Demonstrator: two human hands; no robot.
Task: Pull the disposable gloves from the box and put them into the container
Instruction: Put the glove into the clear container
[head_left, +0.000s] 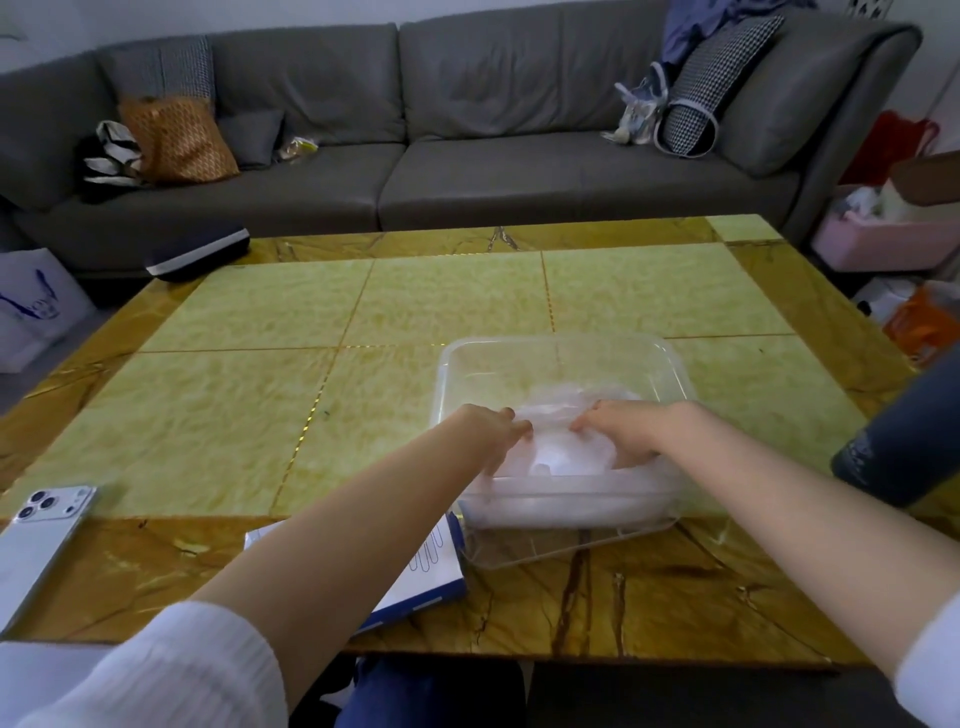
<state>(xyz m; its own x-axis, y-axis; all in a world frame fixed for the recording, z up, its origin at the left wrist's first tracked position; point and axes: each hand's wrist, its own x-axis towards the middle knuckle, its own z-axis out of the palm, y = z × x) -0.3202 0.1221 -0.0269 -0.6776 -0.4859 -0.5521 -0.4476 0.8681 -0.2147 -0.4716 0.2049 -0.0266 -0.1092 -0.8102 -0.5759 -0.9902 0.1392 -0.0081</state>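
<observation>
Translucent white disposable gloves (561, 457) sit heaped in the clear rectangular plastic container (566, 345) by the near edge of the yellow stone-tiled table (260, 389). Your left hand (491, 431) and right hand (623, 431) pinch the heap with curled fingers. You seem to be tucking it in. Next, let go and reach for the white-and-blue cardboard box (431, 571).

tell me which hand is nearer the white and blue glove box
Left. The left hand grips translucent gloves in the clear plastic container just beyond the box; the right hand is farther right.
</observation>
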